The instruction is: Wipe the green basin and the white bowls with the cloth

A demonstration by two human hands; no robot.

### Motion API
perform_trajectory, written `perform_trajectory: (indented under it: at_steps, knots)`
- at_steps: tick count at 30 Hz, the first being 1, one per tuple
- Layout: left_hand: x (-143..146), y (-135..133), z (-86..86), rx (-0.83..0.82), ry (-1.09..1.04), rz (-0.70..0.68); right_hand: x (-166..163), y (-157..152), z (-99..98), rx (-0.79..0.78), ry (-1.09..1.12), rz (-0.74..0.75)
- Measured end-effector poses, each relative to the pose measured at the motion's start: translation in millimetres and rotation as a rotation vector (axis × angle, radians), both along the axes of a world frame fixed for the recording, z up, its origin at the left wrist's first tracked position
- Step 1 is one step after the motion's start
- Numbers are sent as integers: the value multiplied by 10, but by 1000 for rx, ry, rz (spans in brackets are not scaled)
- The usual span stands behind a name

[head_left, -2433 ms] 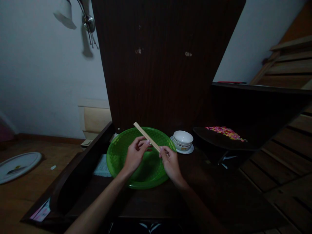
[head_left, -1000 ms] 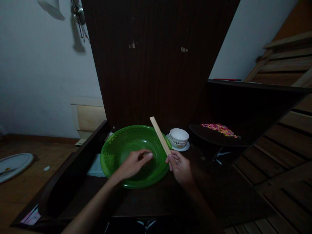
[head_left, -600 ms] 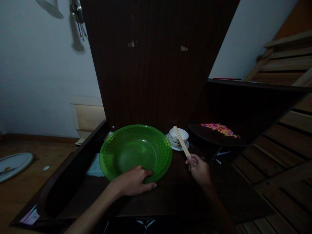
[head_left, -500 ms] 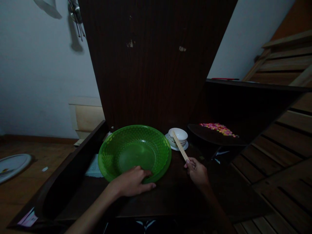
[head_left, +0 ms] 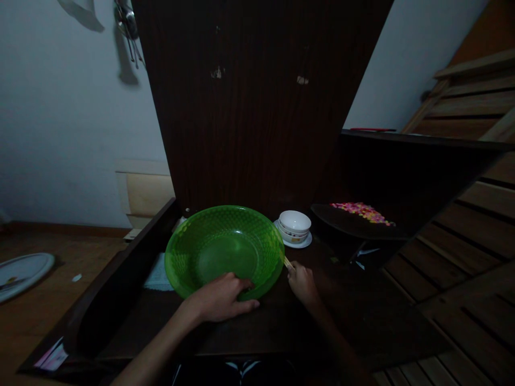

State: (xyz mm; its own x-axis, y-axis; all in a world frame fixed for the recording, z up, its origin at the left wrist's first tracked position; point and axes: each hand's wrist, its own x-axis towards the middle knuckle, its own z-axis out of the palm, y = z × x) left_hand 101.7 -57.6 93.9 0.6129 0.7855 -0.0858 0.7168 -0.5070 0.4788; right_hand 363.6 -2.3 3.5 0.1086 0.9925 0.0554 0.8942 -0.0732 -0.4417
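Observation:
A large green plastic basin [head_left: 227, 254] stands on the dark tabletop, with nothing visible inside. My left hand [head_left: 222, 298] pinches its near rim, fingers over the inside and thumb outside. To the right of the basin, my right hand [head_left: 303, 283] is closed around wooden chopsticks [head_left: 288, 263]. Only a short length of them shows, since the basin's right side hides the rest. Whether they touch the basin I cannot tell. Stacked white bowls [head_left: 295, 221] sit on a white plate [head_left: 299, 244] behind my right hand.
Left of the basin lies a pale blue cloth [head_left: 159, 277], partly under its edge. A raised dark side board [head_left: 124, 268] borders the table's left. At right stands a dark shelf [head_left: 341, 222] with pink and yellow decoration [head_left: 362, 211]. A tall dark panel [head_left: 257, 118] rises behind.
My right hand has moved left and brought the chopsticks from in front of the bowls down to the basin's right side. My left hand keeps its hold on the rim.

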Motion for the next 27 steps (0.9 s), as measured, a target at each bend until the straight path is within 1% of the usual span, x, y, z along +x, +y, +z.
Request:
perform_trajectory:
  at_steps: [7, 15, 23, 27]
  knots:
    - [14, -7, 48, 11, 36, -17, -189, 157, 94, -59, -199, 33]
    - [25, -11, 73, 21, 53, -19, -261, 265, 187, -111, -372, 60]
    - [27, -15, 85, 42, 26, -9, -224, 282, 226, -131, -402, 43]
    - [40, -53, 89, 128, 31, 11, -207, 248, 261, -114, -377, 40]
